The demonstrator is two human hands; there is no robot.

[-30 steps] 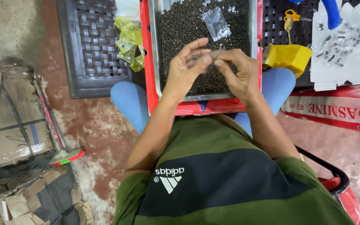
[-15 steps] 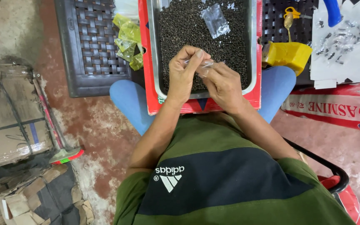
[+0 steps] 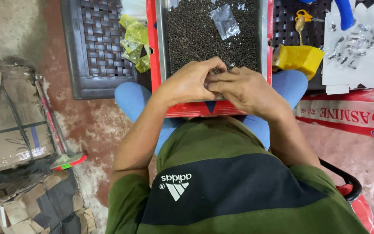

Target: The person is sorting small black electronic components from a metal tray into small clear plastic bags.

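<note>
Where the hands meet: left hand (image 3: pixel 191 82) and right hand (image 3: pixel 243 89) touch fingertip to fingertip over the near edge of the tray (image 3: pixel 162 43), which lies across the person's knees.
Grip: narrow on both sides, fingers bunched together; whatever sits between them is hidden.
Tray: filled with small dark grains (image 3: pixel 195 39), with a clear bag (image 3: pixel 224 20) lying on them at the far end.
Beside the tray: crumpled yellow-green wrappers (image 3: pixel 135 41) to its left, a yellow container (image 3: pixel 298 58) to its right.
Doing it well: judging by the pose, keeping the fingertips over the tray lets any dropped grains fall back in, and a light pinch suits thin film.
Change from half a second ago: the hands sit closer together, and the clear film then showing between the fingers is now covered.
</note>
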